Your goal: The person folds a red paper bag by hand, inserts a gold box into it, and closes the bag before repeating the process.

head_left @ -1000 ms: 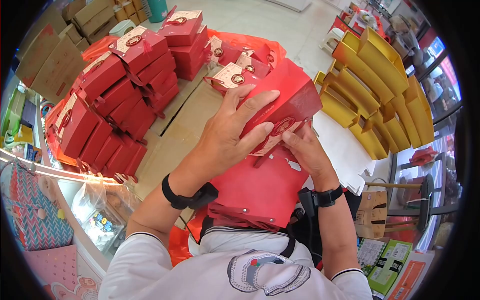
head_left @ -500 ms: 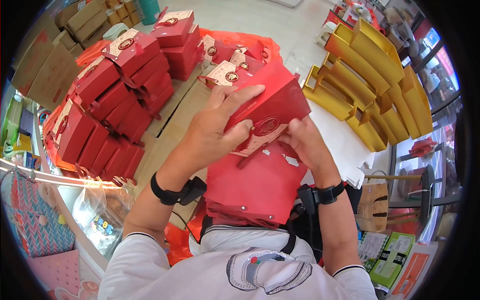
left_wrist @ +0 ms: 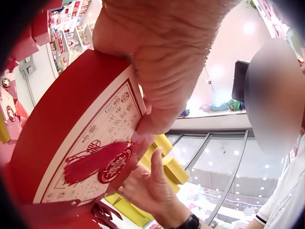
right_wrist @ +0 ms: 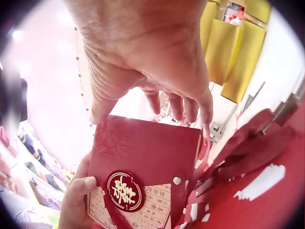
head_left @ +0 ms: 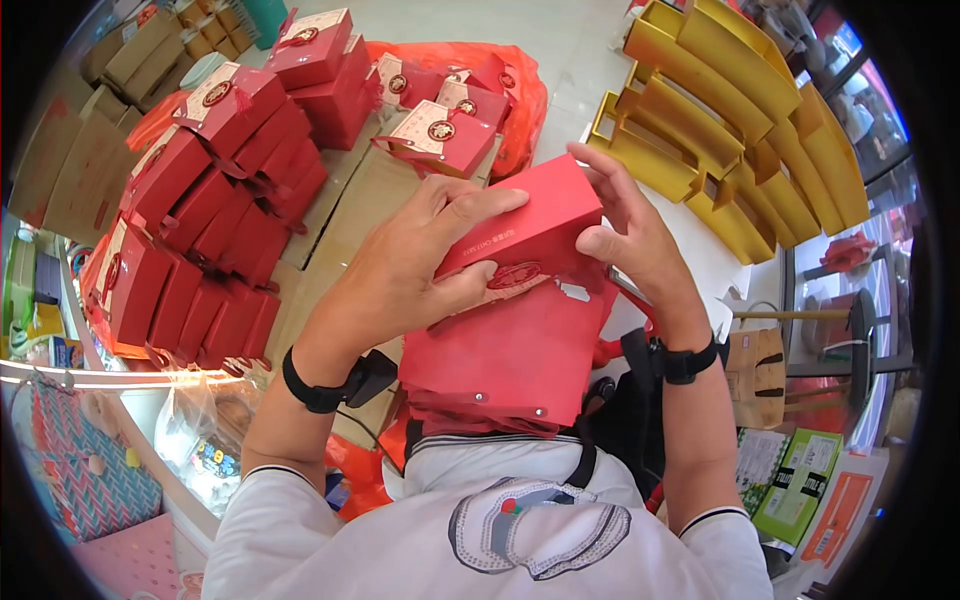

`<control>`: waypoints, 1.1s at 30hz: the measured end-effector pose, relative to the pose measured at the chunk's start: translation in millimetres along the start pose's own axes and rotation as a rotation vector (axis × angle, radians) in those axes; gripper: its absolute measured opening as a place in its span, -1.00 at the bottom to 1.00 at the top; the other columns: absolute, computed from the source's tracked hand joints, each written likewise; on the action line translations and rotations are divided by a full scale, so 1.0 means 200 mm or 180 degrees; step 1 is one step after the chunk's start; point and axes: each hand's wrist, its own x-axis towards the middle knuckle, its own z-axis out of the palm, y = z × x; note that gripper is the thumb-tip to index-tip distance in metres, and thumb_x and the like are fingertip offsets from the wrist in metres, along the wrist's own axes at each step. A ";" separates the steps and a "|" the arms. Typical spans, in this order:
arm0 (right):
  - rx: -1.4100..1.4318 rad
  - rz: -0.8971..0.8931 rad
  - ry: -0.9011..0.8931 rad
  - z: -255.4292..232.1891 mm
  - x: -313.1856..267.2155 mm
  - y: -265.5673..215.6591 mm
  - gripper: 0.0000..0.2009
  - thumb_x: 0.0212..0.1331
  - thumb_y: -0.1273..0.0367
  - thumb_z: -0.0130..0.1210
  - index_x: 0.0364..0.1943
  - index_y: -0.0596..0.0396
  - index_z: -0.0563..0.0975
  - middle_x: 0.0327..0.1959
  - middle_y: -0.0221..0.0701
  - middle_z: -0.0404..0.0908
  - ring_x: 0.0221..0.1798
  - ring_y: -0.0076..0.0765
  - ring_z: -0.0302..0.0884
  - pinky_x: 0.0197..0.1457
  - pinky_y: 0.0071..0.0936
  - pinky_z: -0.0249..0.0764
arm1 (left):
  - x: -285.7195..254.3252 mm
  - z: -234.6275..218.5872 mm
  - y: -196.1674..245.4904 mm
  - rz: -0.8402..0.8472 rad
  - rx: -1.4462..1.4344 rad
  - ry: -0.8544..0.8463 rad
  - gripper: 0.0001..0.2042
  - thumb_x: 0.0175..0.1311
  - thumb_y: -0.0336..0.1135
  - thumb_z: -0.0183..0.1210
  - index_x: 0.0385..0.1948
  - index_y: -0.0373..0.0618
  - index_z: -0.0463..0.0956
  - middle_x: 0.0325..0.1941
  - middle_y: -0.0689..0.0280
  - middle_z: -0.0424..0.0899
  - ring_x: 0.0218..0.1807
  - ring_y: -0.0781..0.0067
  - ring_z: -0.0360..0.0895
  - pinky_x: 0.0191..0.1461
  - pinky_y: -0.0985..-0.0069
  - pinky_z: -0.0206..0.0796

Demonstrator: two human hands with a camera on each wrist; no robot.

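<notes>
A red gift box with a cream patterned label, a round medallion and a dark red tassel is held over the lap. My left hand grips it from the left, with the thumb along the medallion side and the fingers over the far face. At the box's other end my right hand is spread wide, thumb apart from the fingers. In the right wrist view its thumb and fingertips come right at the box's end corners. Flat red box blanks with snaps lie stacked on the lap beneath.
Finished red boxes are piled on the left over cardboard. Several more boxes lie ahead on an orange-red plastic bag. Gold trays are stacked at the right. A glass counter runs along the near left.
The right hand has drawn away from the medallion side and spread around the box's right end. The box has turned slightly, showing more of its printed side, while the left hand keeps its grip.
</notes>
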 end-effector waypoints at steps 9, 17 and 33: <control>0.0532 0.0277 -0.0192 0.02 -0.01 -0.04 -0.23 -0.06 0.12 0.57 0.25 0.10 0.45 0.12 -0.40 0.55 0.21 -0.39 0.52 0.31 -0.40 0.43 | 0.04 0.07 0.03 -0.0021 -0.0098 -0.0182 -0.51 0.18 -0.42 0.33 0.22 -0.01 0.54 0.22 0.09 0.46 0.25 0.10 0.47 0.30 0.29 0.36; 0.0217 0.0130 -0.0297 0.02 -0.03 -0.03 -0.26 -0.10 0.18 0.59 0.20 0.09 0.47 0.06 -0.43 0.58 0.14 -0.44 0.54 0.25 -0.44 0.45 | 0.02 0.09 0.01 -0.0059 -0.0304 -0.0277 -0.60 0.20 -0.41 0.31 0.12 -0.06 0.60 0.25 0.11 0.43 0.27 0.15 0.46 0.32 0.32 0.36; 0.0138 0.0124 -0.0425 0.04 -0.04 0.00 -0.29 -0.13 0.22 0.60 0.18 0.00 0.50 -0.03 -0.49 0.63 0.07 -0.49 0.57 0.21 -0.47 0.47 | 0.05 0.11 0.02 -0.0017 -0.0219 -0.0381 -0.58 0.20 -0.39 0.29 0.15 -0.06 0.61 0.21 0.07 0.45 0.23 0.14 0.46 0.29 0.31 0.35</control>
